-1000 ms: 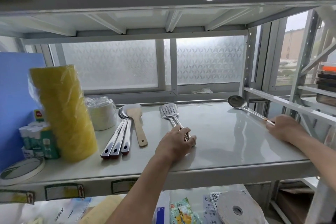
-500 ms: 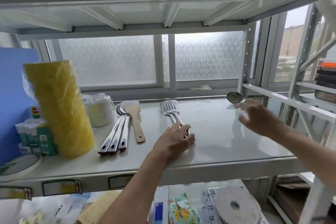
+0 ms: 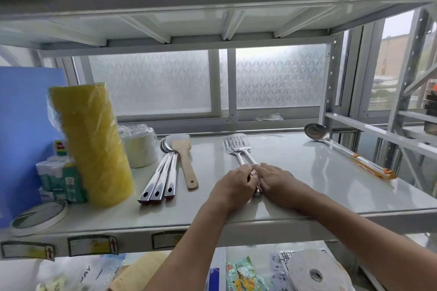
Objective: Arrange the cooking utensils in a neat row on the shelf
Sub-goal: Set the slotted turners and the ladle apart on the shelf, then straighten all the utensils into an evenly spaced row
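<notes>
Two slotted steel spatulas (image 3: pixel 237 144) lie stacked in the middle of the white shelf (image 3: pixel 295 172), heads toward the window. My left hand (image 3: pixel 234 186) is closed over their handles. My right hand (image 3: pixel 279 179) lies flat against the same handles from the right, fingers touching the left hand. Three steel ladles (image 3: pixel 163 172) lie side by side at the left, with a wooden spatula (image 3: pixel 185 160) beside them. A steel ladle (image 3: pixel 331 144) with an orange-tipped handle lies slanted at the far right.
A tall yellow roll in plastic wrap (image 3: pixel 92 144), a wrapped white tape roll (image 3: pixel 139 146), small boxes (image 3: pixel 59 177) and a flat tape ring (image 3: pixel 37 217) crowd the left end. A blue board (image 3: pixel 26 125) stands behind them. Upright shelf posts (image 3: pixel 328 90) stand at the right.
My right hand let go of the far-right ladle's handle, swung left across the shelf and came to rest against the spatula handles. My left hand stayed on them.
</notes>
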`<action>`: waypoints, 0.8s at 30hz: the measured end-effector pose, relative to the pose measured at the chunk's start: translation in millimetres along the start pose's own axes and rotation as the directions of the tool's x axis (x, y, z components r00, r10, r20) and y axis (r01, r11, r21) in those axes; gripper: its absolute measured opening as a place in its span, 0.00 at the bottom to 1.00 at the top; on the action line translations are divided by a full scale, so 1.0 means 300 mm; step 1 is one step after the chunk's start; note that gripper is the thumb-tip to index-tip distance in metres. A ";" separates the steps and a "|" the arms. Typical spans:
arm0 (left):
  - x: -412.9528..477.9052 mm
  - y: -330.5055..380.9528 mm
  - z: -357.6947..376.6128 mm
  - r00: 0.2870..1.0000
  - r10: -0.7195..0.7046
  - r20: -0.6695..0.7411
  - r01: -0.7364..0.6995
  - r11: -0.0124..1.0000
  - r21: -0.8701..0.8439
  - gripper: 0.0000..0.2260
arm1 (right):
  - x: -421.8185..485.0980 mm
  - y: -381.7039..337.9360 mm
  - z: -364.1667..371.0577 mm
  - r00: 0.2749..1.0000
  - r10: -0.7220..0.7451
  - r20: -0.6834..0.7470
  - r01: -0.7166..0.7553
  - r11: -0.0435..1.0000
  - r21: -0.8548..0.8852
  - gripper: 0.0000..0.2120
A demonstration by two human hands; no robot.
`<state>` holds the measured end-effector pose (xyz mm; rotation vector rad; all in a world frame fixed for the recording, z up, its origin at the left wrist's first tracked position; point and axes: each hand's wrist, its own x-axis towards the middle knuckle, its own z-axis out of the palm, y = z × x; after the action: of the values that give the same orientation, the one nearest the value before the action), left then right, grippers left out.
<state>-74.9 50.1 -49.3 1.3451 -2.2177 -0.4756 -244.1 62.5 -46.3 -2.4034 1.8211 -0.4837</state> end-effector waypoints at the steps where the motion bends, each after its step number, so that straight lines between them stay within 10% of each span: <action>1: -0.001 0.004 -0.002 1.000 0.000 0.017 -0.001 0.999 0.045 0.23 | -0.002 -0.004 -0.006 1.000 0.003 0.014 -0.003 1.000 -0.003 0.21; 6: -0.020 0.017 -0.021 0.992 0.013 0.123 -0.023 0.997 0.078 0.37 | -0.013 0.000 0.002 0.999 0.036 -0.016 -0.036 0.999 -0.021 0.19; 10: -0.055 0.042 -0.057 0.988 0.100 0.116 -0.084 0.987 -0.137 0.28 | -0.033 -0.025 -0.034 0.997 0.025 -0.077 -0.009 0.978 0.207 0.21; 15: -0.101 0.014 -0.117 0.957 0.193 0.216 -0.083 0.897 -0.433 0.46 | -0.062 -0.051 -0.066 0.999 -0.008 -0.040 0.018 0.969 0.247 0.23; 20: -0.206 -0.130 -0.264 0.970 0.101 -0.222 -0.137 0.978 -0.157 0.18 | -0.042 -0.022 -0.081 0.997 0.072 0.016 -0.074 0.981 0.180 0.11; 24: -0.319 -0.266 -0.414 0.912 -0.080 -0.401 0.092 0.996 0.010 0.09 | -0.011 0.080 -0.125 0.982 0.177 0.065 -0.178 0.984 0.011 0.14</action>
<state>91.5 94.7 -12.9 1.4143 -1.8399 -0.1754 -278.4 63.1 -17.7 -2.1917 1.9713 -0.3990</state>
